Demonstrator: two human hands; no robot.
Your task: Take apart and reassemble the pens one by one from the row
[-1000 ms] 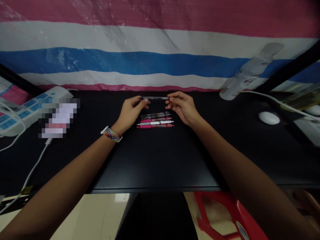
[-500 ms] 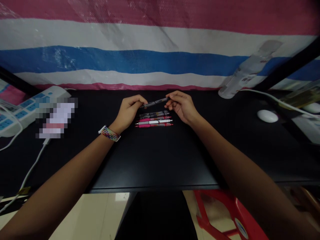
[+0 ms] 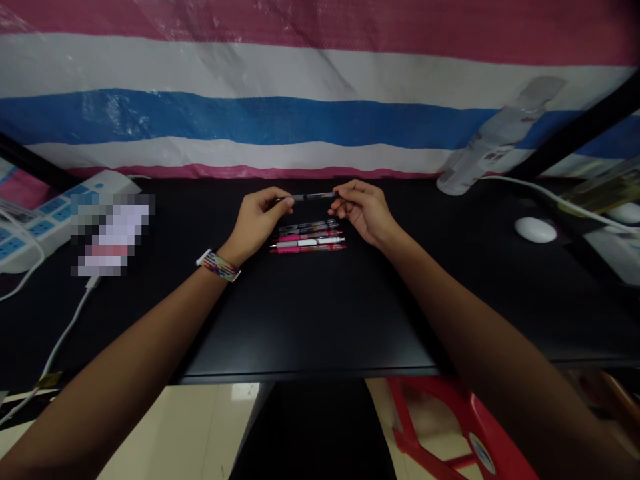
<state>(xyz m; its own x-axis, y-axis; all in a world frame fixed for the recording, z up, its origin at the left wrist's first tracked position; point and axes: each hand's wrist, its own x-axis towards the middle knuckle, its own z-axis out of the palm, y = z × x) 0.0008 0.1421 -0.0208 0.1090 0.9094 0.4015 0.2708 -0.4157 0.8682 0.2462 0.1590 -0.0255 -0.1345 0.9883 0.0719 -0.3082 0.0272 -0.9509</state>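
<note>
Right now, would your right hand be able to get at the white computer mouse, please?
Probably yes: nothing visible blocks the way from the right hand to the white computer mouse, though its fingers hold a dark pen.

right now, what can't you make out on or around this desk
All in the head view:
Held pen: partly behind the left hand
Pixelated item: mosaic hides its surface
Bottle: print too small to read
Red stool: cut off by bottom edge

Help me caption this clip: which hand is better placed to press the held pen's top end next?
Right, probably: the right hand pinches the pen by its top, the left hand by its grey tip end.
</note>
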